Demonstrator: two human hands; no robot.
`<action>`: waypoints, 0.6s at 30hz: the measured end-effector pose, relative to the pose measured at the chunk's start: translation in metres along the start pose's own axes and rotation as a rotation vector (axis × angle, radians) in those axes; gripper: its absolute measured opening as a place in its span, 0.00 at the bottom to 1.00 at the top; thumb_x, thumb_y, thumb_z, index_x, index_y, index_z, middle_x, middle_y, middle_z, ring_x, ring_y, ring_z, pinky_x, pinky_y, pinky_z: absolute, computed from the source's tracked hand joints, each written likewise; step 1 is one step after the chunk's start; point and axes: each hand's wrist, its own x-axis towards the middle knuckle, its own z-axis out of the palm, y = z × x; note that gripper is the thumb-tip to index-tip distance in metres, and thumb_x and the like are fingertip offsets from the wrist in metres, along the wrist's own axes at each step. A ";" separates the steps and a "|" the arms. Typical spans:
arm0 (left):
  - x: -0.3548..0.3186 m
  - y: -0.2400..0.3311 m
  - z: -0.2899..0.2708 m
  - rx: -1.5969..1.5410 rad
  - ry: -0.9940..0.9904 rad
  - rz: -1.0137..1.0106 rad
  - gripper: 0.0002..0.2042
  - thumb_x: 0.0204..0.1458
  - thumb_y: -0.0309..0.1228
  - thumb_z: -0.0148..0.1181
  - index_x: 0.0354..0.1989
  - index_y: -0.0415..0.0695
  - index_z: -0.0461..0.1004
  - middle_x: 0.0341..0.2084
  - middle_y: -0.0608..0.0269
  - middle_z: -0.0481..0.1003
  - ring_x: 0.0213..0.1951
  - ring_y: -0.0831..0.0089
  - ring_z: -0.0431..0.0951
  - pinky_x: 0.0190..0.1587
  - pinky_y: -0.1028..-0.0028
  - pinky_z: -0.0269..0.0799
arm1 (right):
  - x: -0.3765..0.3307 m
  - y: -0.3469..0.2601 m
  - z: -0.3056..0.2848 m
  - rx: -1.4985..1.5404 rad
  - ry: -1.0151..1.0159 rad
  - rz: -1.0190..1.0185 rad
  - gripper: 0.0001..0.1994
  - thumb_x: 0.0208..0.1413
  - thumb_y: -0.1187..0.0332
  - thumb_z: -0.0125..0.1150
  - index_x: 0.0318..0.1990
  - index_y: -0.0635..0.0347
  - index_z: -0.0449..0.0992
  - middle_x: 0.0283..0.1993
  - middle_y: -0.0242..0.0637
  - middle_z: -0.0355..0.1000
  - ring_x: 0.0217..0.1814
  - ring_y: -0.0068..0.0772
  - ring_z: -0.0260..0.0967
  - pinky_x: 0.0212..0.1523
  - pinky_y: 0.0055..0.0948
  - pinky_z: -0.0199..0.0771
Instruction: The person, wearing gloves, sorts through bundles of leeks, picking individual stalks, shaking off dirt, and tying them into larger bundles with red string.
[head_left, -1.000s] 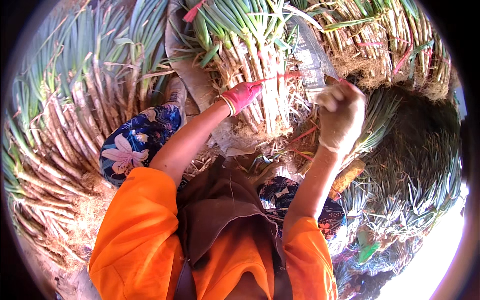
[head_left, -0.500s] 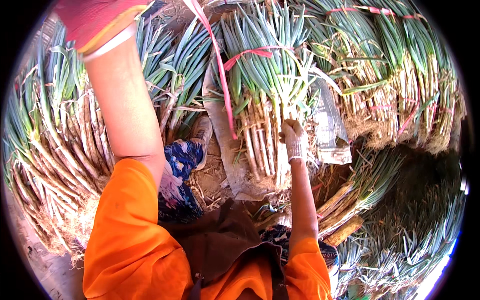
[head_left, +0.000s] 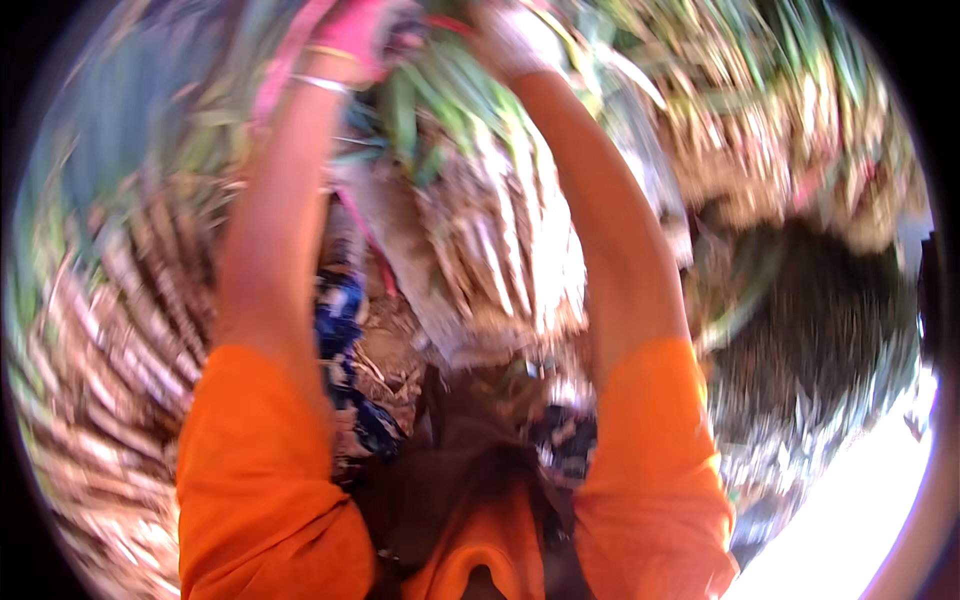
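Observation:
A bundle of long green onions (head_left: 490, 225) lies in front of me, leaves away and roots toward me. At its leafy end is my left hand (head_left: 358, 35) in a pinkish-red glove, smeared by motion, its fingers unclear. My right hand (head_left: 520, 40), in a whitish glove, is over the same leaves at the upper edge, also blurred; its grip cannot be made out. A short red tie (head_left: 450, 23) shows between the hands. Beside my left wrist runs a pink ribbon (head_left: 285, 70), and a thin pink strand (head_left: 365, 235) hangs left of the bundle.
A thick heap of green onions (head_left: 130, 290) fills the left side. More tied bundles (head_left: 760, 130) stand at the far right, with a dark leafy pile (head_left: 810, 340) nearer. A greyish sheet (head_left: 390, 215) lies under the middle bundle, beside littered soil (head_left: 390, 350).
My right hand has moved from the bundle's pale stalks up to its leaves. My left hand has shifted right toward the bundle's top, and the pink ribbon has moved left. The view is now blurred.

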 end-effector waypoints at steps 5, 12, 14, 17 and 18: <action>0.017 -0.023 0.038 0.008 -0.039 -0.229 0.18 0.55 0.49 0.53 0.43 0.49 0.74 0.38 0.64 0.77 0.35 0.74 0.76 0.42 0.65 0.72 | -0.035 0.037 -0.058 0.687 -0.075 0.189 0.18 0.46 0.53 0.60 0.36 0.57 0.82 0.32 0.51 0.77 0.36 0.46 0.75 0.40 0.39 0.73; 0.025 -0.064 0.160 0.227 -0.458 -0.221 0.16 0.58 0.45 0.54 0.42 0.46 0.77 0.31 0.70 0.78 0.28 0.83 0.74 0.29 0.80 0.72 | -0.300 0.171 -0.179 0.808 0.005 1.081 0.11 0.51 0.65 0.59 0.40 0.60 0.78 0.29 0.33 0.74 0.29 0.25 0.73 0.29 0.25 0.75; 0.028 -0.103 0.176 0.359 -0.292 -0.060 0.15 0.58 0.45 0.54 0.41 0.46 0.77 0.30 0.70 0.78 0.25 0.82 0.74 0.24 0.81 0.67 | -0.375 0.200 -0.184 0.900 -0.009 1.238 0.09 0.55 0.65 0.58 0.33 0.61 0.77 0.26 0.38 0.75 0.25 0.22 0.73 0.22 0.24 0.73; 0.045 -0.131 0.182 0.091 -0.049 -0.237 0.12 0.58 0.44 0.54 0.39 0.51 0.77 0.23 0.75 0.74 0.21 0.83 0.71 0.20 0.83 0.62 | -0.428 0.169 -0.170 0.715 0.060 1.644 0.08 0.52 0.65 0.59 0.31 0.59 0.78 0.27 0.37 0.76 0.25 0.22 0.72 0.26 0.24 0.76; 0.036 -0.131 0.199 0.253 -0.050 -0.144 0.12 0.58 0.44 0.53 0.40 0.51 0.75 0.22 0.75 0.73 0.20 0.82 0.70 0.19 0.81 0.61 | -0.477 0.191 -0.139 0.447 -0.505 1.463 0.10 0.50 0.63 0.58 0.36 0.57 0.80 0.30 0.41 0.76 0.26 0.28 0.72 0.31 0.30 0.78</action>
